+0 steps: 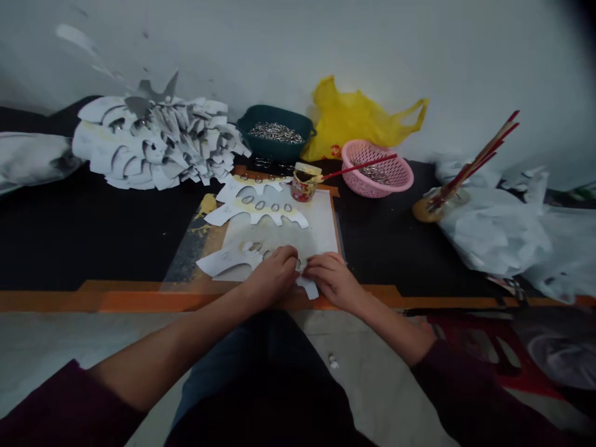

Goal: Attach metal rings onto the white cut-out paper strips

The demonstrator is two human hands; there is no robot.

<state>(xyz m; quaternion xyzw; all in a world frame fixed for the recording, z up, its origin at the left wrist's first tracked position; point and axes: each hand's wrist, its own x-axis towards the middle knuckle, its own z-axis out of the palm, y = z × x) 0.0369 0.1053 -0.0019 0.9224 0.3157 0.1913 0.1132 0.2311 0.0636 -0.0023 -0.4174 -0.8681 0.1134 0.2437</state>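
Observation:
A white cut-out piece [218, 262] with curved notches lies flat before me near the table's front edge. My left hand [277, 273] is closed, its fingertips pressed together over the right half of this piece. Opposite it, my right hand [331, 279] pinches at the piece's right end, with its fingers curled. A small metal ring [298, 265] shows between the two hands; other rings are partly covered by the left hand. Just beyond lies a second white cut-out [222, 215] with a row of several oval rings along a yellowish strip. Another similar cut-out [229, 190] is behind it.
A small tub [303, 191] with yellow paste has a red stick [372, 162] across it. Behind stand a green basket [266, 148] and a pink basket [352, 180] of metal rings, and a yellow bag [342, 118]. White cut-outs [161, 152] are heaped left; plastic bags [498, 230] lie right.

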